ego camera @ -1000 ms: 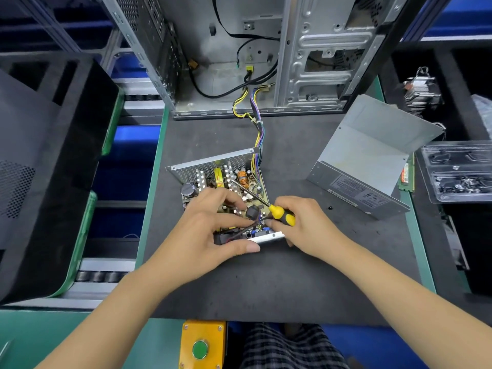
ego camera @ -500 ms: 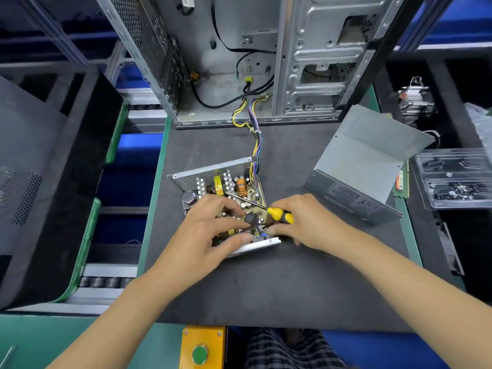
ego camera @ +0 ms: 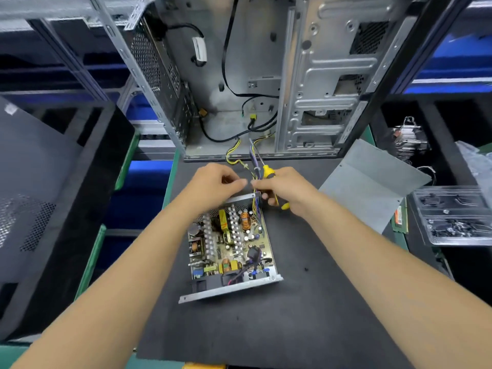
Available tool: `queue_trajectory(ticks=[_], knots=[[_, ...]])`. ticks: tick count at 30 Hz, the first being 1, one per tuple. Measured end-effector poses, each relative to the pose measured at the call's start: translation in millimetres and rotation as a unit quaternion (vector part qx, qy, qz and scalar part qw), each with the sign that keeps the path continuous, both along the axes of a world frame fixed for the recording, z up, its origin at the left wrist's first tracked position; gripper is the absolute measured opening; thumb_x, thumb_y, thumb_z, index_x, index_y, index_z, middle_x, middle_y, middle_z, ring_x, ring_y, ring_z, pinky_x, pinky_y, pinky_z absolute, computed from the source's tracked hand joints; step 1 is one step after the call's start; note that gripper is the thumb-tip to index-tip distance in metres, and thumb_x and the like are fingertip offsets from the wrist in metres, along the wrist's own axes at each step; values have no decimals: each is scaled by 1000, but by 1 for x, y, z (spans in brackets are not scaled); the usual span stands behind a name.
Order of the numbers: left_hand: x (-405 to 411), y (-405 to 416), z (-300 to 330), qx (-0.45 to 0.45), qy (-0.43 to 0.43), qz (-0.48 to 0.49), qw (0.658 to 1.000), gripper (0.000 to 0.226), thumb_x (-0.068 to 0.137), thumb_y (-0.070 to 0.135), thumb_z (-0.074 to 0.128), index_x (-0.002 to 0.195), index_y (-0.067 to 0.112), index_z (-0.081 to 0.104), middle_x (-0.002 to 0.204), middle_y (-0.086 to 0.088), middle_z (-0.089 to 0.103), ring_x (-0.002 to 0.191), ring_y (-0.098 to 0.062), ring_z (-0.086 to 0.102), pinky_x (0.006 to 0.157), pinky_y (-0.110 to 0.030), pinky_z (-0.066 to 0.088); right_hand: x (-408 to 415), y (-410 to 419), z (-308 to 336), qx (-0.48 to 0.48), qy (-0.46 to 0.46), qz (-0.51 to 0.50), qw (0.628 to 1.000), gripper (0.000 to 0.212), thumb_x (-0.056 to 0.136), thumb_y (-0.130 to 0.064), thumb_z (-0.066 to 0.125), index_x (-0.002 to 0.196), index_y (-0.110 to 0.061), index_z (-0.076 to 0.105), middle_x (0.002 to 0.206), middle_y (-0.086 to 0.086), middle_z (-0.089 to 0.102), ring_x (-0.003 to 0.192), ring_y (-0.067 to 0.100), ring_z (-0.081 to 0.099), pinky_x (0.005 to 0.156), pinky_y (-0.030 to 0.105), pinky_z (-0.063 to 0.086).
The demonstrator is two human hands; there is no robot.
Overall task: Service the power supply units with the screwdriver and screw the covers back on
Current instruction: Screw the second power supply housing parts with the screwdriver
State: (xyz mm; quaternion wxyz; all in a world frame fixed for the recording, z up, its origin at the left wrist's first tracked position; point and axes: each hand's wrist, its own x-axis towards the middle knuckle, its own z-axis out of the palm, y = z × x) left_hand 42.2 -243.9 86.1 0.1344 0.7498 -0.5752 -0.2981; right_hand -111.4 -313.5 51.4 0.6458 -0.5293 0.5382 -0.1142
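An opened power supply unit (ego camera: 230,249) lies on the dark bench mat (ego camera: 306,315), circuit board exposed, its cover (ego camera: 370,185) set aside to the right. The right hand (ego camera: 286,189) grips a yellow-handled screwdriver (ego camera: 269,177) (shaft pointing away) while the left hand (ego camera: 213,185) curls its fingers at the wire bundle (ego camera: 255,166) by the unit's far edge; whether they pinch it cannot be told.
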Motion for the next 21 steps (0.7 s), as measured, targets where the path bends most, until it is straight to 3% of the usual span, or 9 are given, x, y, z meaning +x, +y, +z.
queue_trajectory(ticks=[2,5,7,9,11,15,17,18,21], knots=[[5,-10,-5,111,70,-12,991,49,94,49,57,97,3,72,78,-11,59,70,-20,52,66,-24,39,1,-14,6,-21,44,114,992,23,82,-26,74,86,-7,62,66,6,60,54,15,47,59,31,34],[11,-7,-11,129,164,7,978,45,90,50,63,89,6,71,82,-11,52,81,-20,48,78,-33,34,5,-27,17,-36,47,221,974,24,84,-29,72,87,-7,63,67,3,61,61,15,49,57,27,37],[10,-7,-15,104,172,19,979,36,86,44,70,87,8,73,82,-11,58,81,-19,50,75,-33,35,6,-33,19,-13,13,232,973,15,86,-20,70,85,-6,64,66,2,62,60,12,52,51,20,42],[5,-10,-16,103,162,42,981,46,81,49,73,80,4,66,73,-6,50,71,-16,45,67,-33,29,8,-35,22,-36,26,257,965,4,86,-6,67,84,-5,64,69,4,61,66,15,54,58,24,47],[2,-13,-17,129,165,68,975,43,77,52,75,75,12,61,66,0,46,64,-13,41,62,-32,26,9,-35,27,-37,28,281,959,8,85,5,62,92,1,63,73,9,58,69,18,56,65,27,53],[0,-19,-17,156,203,85,963,27,78,43,78,78,16,74,73,2,68,71,-14,56,74,-28,42,-18,-29,45,8,-40,223,974,22,87,8,57,108,9,63,95,18,69,86,18,68,84,23,55],[-2,-23,-22,150,175,116,966,24,78,37,78,68,16,71,64,1,66,60,-14,53,66,-26,43,-54,-16,53,-129,15,223,966,16,87,-2,62,100,-5,71,98,7,72,85,3,65,76,6,46],[-3,-25,-24,152,157,129,967,24,77,34,76,61,17,67,60,1,63,55,-16,51,61,-25,41,-75,-6,52,-231,83,210,946,10,88,-11,64,93,-11,72,92,2,71,79,2,62,68,5,42],[-8,-26,-29,141,125,172,967,24,72,28,69,59,14,54,61,-3,51,56,-19,42,54,-25,33,-123,32,45,-415,255,159,859,17,90,-30,63,88,-13,64,86,4,57,84,20,50,66,29,40]])
